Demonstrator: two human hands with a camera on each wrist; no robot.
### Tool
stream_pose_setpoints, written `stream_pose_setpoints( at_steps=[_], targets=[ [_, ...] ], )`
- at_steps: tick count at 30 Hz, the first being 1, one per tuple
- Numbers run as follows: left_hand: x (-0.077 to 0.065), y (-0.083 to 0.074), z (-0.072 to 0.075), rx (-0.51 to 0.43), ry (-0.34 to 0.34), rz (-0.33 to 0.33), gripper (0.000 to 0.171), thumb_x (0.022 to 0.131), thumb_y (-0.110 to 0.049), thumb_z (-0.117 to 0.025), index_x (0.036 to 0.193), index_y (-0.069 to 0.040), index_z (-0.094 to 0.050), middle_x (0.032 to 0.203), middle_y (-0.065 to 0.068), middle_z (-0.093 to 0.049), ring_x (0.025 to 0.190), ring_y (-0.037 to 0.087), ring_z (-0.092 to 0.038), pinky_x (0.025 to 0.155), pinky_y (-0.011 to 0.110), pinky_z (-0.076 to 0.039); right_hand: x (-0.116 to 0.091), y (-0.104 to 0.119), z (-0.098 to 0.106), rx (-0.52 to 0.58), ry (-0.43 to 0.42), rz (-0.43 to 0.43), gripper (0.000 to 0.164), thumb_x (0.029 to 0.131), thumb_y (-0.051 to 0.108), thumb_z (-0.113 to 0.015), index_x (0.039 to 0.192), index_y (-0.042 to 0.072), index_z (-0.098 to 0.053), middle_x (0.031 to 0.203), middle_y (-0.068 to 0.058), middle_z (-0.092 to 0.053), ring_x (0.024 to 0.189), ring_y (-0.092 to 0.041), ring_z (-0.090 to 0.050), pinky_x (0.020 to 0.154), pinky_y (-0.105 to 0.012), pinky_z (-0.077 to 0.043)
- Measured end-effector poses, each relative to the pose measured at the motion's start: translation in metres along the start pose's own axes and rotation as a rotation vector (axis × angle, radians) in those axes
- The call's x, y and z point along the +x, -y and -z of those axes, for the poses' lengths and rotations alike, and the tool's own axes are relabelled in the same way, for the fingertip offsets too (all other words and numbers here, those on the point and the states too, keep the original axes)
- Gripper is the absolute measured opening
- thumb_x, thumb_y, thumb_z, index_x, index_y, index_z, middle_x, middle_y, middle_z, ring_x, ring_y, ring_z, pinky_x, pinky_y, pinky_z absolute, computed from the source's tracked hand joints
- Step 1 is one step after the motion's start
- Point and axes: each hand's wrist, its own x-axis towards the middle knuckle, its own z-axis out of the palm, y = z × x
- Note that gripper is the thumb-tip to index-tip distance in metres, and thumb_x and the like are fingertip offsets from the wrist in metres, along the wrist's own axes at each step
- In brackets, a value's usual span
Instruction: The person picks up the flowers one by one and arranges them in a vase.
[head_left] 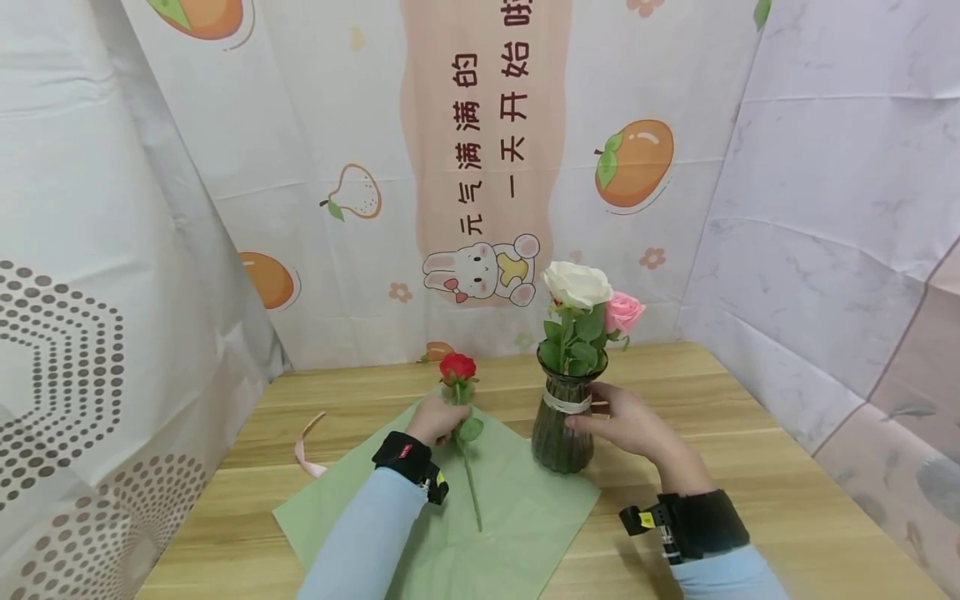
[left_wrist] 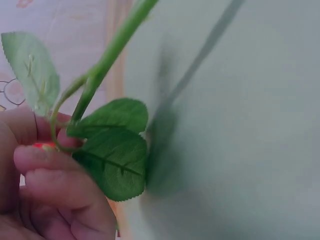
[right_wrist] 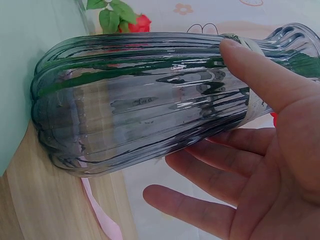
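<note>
My left hand point(head_left: 435, 419) pinches the stem of a red rose point(head_left: 457, 367) just below its bloom. The rose's stem slants down over a green sheet of wrapping paper point(head_left: 532, 508); in the left wrist view its green leaves point(left_wrist: 120, 175) stand beside the fingertips. My right hand point(head_left: 637, 425) holds a ribbed dark glass vase point(head_left: 562, 437) at its neck, thumb on one side and fingers behind. A pale band point(right_wrist: 256, 95) circles that neck. A white rose point(head_left: 577, 285) and a pink rose point(head_left: 624, 312) stand in the vase, which overlaps the paper's right part.
A curled pink ribbon point(head_left: 302, 454) lies on the wooden table point(head_left: 645, 517) left of the paper. A printed curtain point(head_left: 337, 275) hangs at the back, with further cloth on both sides.
</note>
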Motion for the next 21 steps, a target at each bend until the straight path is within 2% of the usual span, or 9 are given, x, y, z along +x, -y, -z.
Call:
stream_pose_setpoints(
  at_steps=[4,9,14,17,21],
  targets=[
    [-0.004,-0.005,0.010,-0.034,0.022,-0.042,0.029,0.088,-0.016,-0.061,0.060,-0.009,-0.057,0.051,0.000,-0.048,0.041,0.013,-0.037,0.039,0.027,-0.031,0.000,0.000,0.000,-0.003,-0.004,-0.002,0.077,0.090,0.039,-0.078,0.142,-0.010,-0.048,0.132,-0.026,-0.060,0.117,-0.044,-0.061,0.090,-0.048,-0.055],
    [-0.006,-0.009,0.020,-0.067,-0.032,-0.088,0.025,0.090,-0.015,-0.063,0.066,-0.008,-0.059,0.057,0.000,-0.050,0.044,0.013,-0.039,0.041,0.026,-0.034,-0.001,-0.001,0.000,-0.004,-0.004,-0.002,0.077,0.091,0.040,-0.078,0.142,-0.009,-0.048,0.133,-0.026,-0.060,0.118,-0.044,-0.061,0.090,-0.048,-0.055],
    [-0.006,-0.014,0.031,-0.158,-0.089,-0.110,0.016,0.090,-0.014,-0.068,0.078,-0.004,-0.066,0.064,0.000,-0.054,0.046,0.010,-0.041,0.043,0.025,-0.036,-0.001,-0.001,0.000,-0.002,-0.006,0.003,0.077,0.090,0.039,-0.078,0.142,-0.009,-0.048,0.132,-0.026,-0.060,0.117,-0.044,-0.061,0.090,-0.048,-0.055],
    [-0.007,-0.017,0.037,-0.212,-0.094,-0.113,0.013,0.091,-0.014,-0.069,0.088,-0.001,-0.070,0.068,0.000,-0.056,0.048,0.009,-0.040,0.044,0.023,-0.035,-0.001,-0.002,0.000,-0.009,-0.012,-0.001,0.077,0.090,0.041,-0.078,0.142,-0.008,-0.049,0.132,-0.025,-0.060,0.117,-0.043,-0.061,0.090,-0.048,-0.055],
    [-0.008,-0.022,0.045,-0.235,-0.090,-0.132,0.014,0.092,-0.017,-0.070,0.090,-0.003,-0.072,0.069,0.001,-0.058,0.049,0.009,-0.039,0.044,0.023,-0.032,-0.001,-0.004,0.000,-0.013,-0.013,-0.011,0.078,0.090,0.042,-0.078,0.143,-0.007,-0.049,0.132,-0.024,-0.061,0.118,-0.043,-0.061,0.090,-0.047,-0.055]
  ],
)
